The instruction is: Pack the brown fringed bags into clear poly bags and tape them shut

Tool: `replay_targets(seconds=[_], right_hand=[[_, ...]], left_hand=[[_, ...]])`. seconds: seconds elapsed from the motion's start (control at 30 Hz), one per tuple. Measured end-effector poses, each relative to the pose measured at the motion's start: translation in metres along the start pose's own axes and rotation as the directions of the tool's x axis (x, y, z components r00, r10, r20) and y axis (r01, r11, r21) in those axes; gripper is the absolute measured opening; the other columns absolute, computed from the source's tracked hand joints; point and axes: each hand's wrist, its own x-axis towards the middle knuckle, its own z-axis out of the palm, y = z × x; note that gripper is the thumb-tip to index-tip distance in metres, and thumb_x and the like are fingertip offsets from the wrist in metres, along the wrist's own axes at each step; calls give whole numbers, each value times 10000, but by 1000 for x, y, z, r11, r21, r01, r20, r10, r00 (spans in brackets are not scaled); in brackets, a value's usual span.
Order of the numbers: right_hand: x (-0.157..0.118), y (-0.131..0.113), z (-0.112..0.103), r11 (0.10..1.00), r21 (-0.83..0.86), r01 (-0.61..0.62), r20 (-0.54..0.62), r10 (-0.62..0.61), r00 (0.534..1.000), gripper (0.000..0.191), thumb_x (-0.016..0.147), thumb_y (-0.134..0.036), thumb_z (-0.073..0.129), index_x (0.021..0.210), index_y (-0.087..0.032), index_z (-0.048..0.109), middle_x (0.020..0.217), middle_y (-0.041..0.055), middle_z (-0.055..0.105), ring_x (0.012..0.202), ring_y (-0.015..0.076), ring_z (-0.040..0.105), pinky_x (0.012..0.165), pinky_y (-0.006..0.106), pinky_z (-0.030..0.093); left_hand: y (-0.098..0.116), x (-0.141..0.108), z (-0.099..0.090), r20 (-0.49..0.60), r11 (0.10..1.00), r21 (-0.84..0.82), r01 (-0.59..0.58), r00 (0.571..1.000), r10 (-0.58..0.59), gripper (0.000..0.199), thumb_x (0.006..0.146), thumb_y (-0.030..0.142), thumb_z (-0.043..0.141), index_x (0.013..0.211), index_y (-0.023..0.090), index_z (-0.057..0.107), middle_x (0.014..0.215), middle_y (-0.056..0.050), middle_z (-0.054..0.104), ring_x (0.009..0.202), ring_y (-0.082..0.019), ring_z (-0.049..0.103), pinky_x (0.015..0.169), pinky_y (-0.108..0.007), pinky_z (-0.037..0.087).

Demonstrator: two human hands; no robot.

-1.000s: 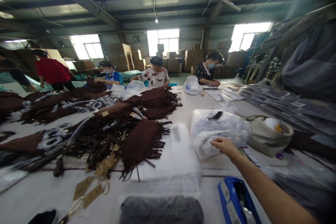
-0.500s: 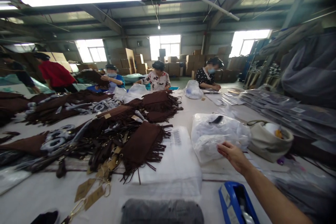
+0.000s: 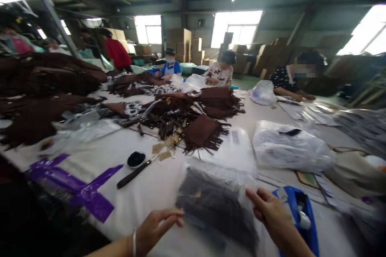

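Observation:
A clear plastic bag (image 3: 208,200) with a dark, flat folded item inside lies in front of me, blurred by motion. My left hand (image 3: 158,225), wearing a bracelet at the wrist, has its fingers pinched together at the bag's left edge. At the right edge, my right hand (image 3: 271,213) closes thumb and finger on the film. Just beyond is a stack of clear bags (image 3: 241,148), partly under a brown fringed pouch (image 3: 202,130). A blue tape dispenser (image 3: 310,217) stands beside my right hand, partly hidden by it.
Brown fringed pouches (image 3: 39,116) are heaped at the left. A small dark-filled dish (image 3: 135,159), a brown strap (image 3: 132,176) and purple tape (image 3: 81,188) lie nearer. A white plastic bundle (image 3: 289,148) and a beige bag (image 3: 350,172) are right. Co-workers sit across the table.
My view has swung left. My right hand has left the white plastic bundle and now grips the bag with the dark item. My left hand has come into view at its other edge.

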Motion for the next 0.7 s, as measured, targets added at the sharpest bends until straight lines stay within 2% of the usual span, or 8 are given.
replay_targets(seconds=[0.07,0.13,0.23,0.3,0.43,0.53,0.63,0.7], right_hand=[[-16,6,28,996,-74,-48,89,55,995,441,675,-590,676,737,-162,592,527,-54,479,388,25,297,401,206,158],[-26,8,48,983,-173,-59,127,81,989,473,669,-638,644,706,-169,593,467,-46,486,357,42,320,389,212,176],[-33,8,57,956,-291,-20,62,40,997,507,695,-685,574,641,-181,579,360,-38,448,324,73,348,382,219,216],[-37,7,54,951,-309,1,-1,-2,1000,524,714,-698,541,621,-183,568,356,-29,458,330,81,359,382,222,229],[-43,10,48,956,-294,-3,-31,-7,999,554,734,-706,515,562,-180,527,370,-21,458,349,78,354,388,226,237],[-41,13,47,968,-250,-35,-110,7,994,565,754,-700,498,533,-180,493,351,-31,410,347,67,322,383,221,219],[-31,16,35,991,-103,-80,-227,55,972,527,725,-685,557,571,-187,485,360,-58,368,348,55,275,360,212,171],[-20,18,16,996,-7,-86,-222,82,972,459,693,-643,629,672,-196,529,411,-73,389,366,55,296,349,198,183]], left_hand=[[20,22,16,31,973,-229,-7,999,15,515,859,533,516,1235,184,562,1018,-84,702,967,-204,637,918,-325,469],[40,44,35,101,907,-419,-41,991,92,753,740,562,653,1347,177,430,1089,-102,664,901,-200,638,799,-306,507],[62,65,57,137,883,-469,-19,986,94,579,713,570,667,1054,104,627,789,-56,662,665,-149,606,594,-233,474],[69,67,62,98,899,-437,-25,992,75,479,753,569,618,816,95,646,617,-11,587,549,-106,535,506,-196,409],[66,63,60,58,910,-413,-37,996,67,419,766,537,612,746,119,602,547,19,540,492,-81,484,452,-175,350],[57,69,60,19,841,-539,53,999,-51,439,782,583,546,761,145,547,538,5,576,465,-126,555,421,-200,383],[43,83,51,-100,766,-637,83,977,-189,457,776,616,507,786,160,516,550,-5,603,461,-153,588,404,-215,395],[29,89,34,-192,783,-620,53,957,-217,468,757,622,522,803,157,527,601,-14,630,491,-161,607,441,-233,435]])
